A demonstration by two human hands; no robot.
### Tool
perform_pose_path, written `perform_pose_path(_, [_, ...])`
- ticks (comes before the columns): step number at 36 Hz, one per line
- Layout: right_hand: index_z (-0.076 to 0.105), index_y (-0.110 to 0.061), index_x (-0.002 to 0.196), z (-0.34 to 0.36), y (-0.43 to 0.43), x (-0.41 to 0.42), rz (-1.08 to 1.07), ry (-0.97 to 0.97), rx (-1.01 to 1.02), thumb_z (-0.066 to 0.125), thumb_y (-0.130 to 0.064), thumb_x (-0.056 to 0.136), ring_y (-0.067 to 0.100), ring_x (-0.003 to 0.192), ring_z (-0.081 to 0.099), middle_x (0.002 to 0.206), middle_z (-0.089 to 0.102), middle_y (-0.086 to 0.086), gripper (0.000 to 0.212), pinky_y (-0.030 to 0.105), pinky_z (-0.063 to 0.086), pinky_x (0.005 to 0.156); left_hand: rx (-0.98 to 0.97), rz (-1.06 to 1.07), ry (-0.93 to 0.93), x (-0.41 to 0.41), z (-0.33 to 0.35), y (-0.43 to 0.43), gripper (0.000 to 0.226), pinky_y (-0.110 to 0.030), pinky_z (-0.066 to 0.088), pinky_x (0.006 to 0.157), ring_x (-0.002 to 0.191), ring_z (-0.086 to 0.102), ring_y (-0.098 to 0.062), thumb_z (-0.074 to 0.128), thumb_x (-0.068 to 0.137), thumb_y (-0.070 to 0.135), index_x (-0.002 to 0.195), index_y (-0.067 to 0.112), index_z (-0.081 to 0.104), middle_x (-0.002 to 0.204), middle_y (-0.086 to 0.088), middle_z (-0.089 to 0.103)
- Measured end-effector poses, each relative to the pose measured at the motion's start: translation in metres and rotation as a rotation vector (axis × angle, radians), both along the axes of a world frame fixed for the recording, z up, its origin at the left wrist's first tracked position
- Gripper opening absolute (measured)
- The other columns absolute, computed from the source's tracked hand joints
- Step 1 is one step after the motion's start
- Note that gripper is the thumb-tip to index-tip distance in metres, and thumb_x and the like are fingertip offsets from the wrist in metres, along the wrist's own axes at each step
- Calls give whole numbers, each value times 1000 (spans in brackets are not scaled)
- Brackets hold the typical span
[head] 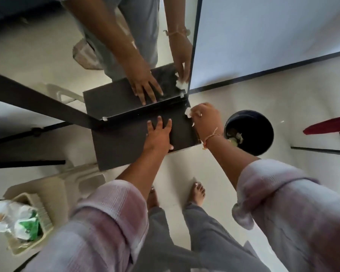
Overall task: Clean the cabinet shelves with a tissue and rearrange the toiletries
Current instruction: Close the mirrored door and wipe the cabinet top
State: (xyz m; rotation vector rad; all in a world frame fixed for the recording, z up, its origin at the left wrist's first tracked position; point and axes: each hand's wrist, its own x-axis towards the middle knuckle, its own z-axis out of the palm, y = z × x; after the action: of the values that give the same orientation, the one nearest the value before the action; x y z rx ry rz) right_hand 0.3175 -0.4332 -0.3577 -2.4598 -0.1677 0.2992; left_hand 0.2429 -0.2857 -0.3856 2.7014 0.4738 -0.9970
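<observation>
A dark flat shelf [124, 142] juts out from a mirror [47, 61] straight below me. My left hand [159, 134] lies flat on it near its right half, fingers spread and pointing at the mirror. My right hand [205, 116] is closed on a crumpled white tissue [188, 111] and presses it against the shelf's back right corner, where the shelf meets the mirror. The mirror shows both hands and the tissue again. No toiletries stand on the shelf.
A black round bin [249, 132] with used tissue inside stands on the floor right of the shelf. At lower left a pale plastic chair [53, 189] carries a basket [28, 250] with green and white packets. My bare feet [197, 194] stand under the shelf.
</observation>
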Motion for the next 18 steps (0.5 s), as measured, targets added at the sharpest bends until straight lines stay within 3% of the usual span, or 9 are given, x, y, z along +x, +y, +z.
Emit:
perform_pose_path(5, [76, -16, 98, -13, 17, 19, 38, -80, 2, 59, -9, 91, 16, 91, 61, 107, 66, 3, 19, 11, 36, 77, -7, -8, 11, 3, -11, 4, 109, -57, 29, 110, 147, -8, -43, 79, 77, 35, 154, 35, 2, 163, -1, -10])
perform_pose_path(12, [73, -16, 114, -29, 20, 27, 279, -138, -117, 62, -19, 92, 27, 102, 64, 115, 67, 7, 25, 29, 50, 91, -19, -10, 66, 10, -11, 6, 110, -58, 26, 111, 146, -11, -45, 79, 77, 32, 155, 32, 1, 162, -5, -12])
perform_pose_path(18, [74, -15, 111, -33, 0, 28, 389, -170, -192, 65, -17, 89, 30, 98, 64, 111, 67, 8, 24, 29, 50, 85, -31, 0, 58, 11, -10, 5, 110, -58, 28, 111, 146, -12, -43, 79, 78, 30, 155, 33, 0, 162, -3, -13])
